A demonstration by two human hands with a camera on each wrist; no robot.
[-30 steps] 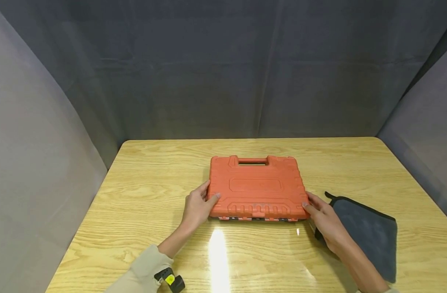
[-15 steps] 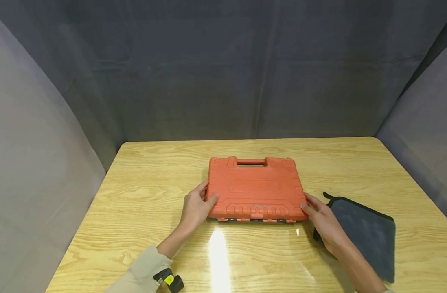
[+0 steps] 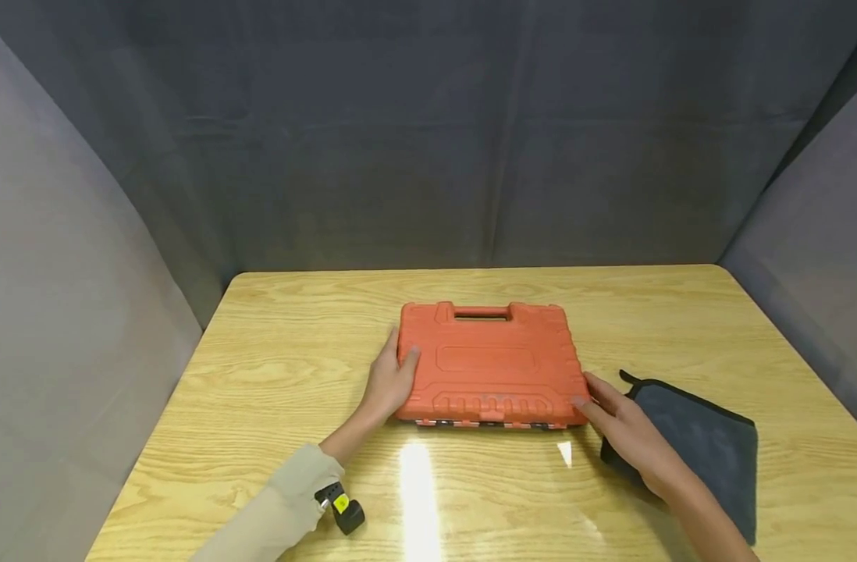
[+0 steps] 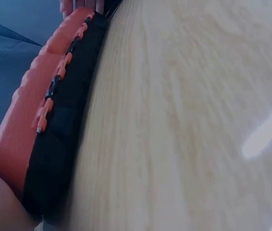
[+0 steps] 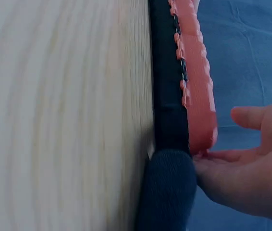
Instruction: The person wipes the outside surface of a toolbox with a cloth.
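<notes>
One orange plastic case (image 3: 490, 365) lies flat in the middle of a wooden table (image 3: 274, 437). The lid of the case is moulded, with ribs along the near edge and a raised rectangle in the centre. A handle slot is cut in the far edge. From the wrist views the case has an orange top shell over a black lower shell (image 4: 61, 139), and small orange tabs run along the seam between them.

The left hand (image 3: 389, 382) grips the left side of the case. Its thumb lies on the lid near the far left corner, and the fingers go down along the side wall; how they lie below I cannot tell. The right hand (image 3: 628, 437) touches the near right corner of the case. Its fingers (image 5: 222, 156) are straight and close together and meet the corner of the orange shell, with the thumb apart from them.

One dark grey cloth (image 3: 709, 453) lies just right of the case. It is soft and fuzzy, with a black hem, and the right hand rests partly over its left edge. In the right wrist view the cloth (image 5: 167, 192) touches the black shell at the corner.

The table is pale yellow wood with clear grain, glossy, with rounded corners. There is free surface on the left, in front and behind the case. Grey fabric walls stand around three sides of the table.
</notes>
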